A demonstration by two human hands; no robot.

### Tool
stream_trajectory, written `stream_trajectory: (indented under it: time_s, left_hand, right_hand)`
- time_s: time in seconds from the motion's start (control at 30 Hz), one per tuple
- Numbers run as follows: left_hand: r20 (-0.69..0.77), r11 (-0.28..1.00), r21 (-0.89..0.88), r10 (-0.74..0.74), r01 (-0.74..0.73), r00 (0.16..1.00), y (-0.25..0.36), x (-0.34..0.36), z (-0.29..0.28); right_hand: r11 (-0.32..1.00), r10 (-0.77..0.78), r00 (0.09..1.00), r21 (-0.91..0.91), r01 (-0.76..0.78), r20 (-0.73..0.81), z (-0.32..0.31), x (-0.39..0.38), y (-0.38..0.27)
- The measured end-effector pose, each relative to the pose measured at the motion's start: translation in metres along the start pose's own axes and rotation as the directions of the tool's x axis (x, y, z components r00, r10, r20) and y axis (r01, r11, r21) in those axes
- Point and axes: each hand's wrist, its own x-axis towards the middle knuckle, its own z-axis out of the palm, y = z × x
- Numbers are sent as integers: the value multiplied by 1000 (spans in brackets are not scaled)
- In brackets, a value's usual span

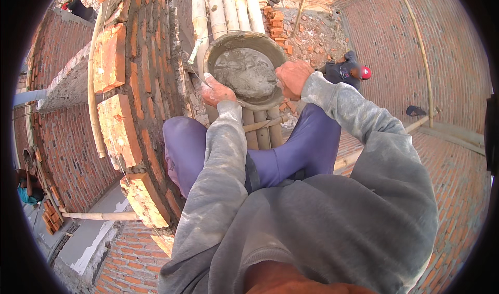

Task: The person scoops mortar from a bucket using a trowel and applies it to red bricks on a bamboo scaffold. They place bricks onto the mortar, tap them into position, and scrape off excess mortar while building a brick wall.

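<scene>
A round, mortar-crusted tub (212, 52) sits on the bamboo poles in front of me, with wet grey mortar (244, 71) inside. My left hand (217, 91) is closed at its near left rim, the thumb lying along the edge. At the right rim my right hand (293, 79) makes a fist, its knuckles over the mortar's edge. What that fist grips is hidden by the fingers. Left of my knees runs a brick wall (143, 81) with fresh mortar joints, and whole orange bricks (118, 125) stand along its outer side.
Bamboo poles (215, 8) form the scaffold under the tub. A string (115, 151) runs along the wall's bricks. Stacked bricks (276, 26) and rubble (317, 36) lie below. A person in a red cap (343, 71) is lower right; another person (30, 187) is far left.
</scene>
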Motion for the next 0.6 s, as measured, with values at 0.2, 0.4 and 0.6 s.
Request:
stream_trajectory:
  time_s: [0.2, 0.4, 0.6]
  left_hand:
    - [45, 1000, 8, -4, 4, 999, -14, 10, 2]
    - [44, 994, -107, 1, 3, 999, -10, 6, 0]
    - [31, 999, -31, 28, -27, 999, -10, 10, 2]
  right_hand:
    - [880, -24, 987, -472, -56, -162, 10, 33, 3]
    - [996, 20, 968, -95, 4, 250, 61, 40, -11]
    - [996, -70, 988, 72, 60, 140, 38, 32, 4]
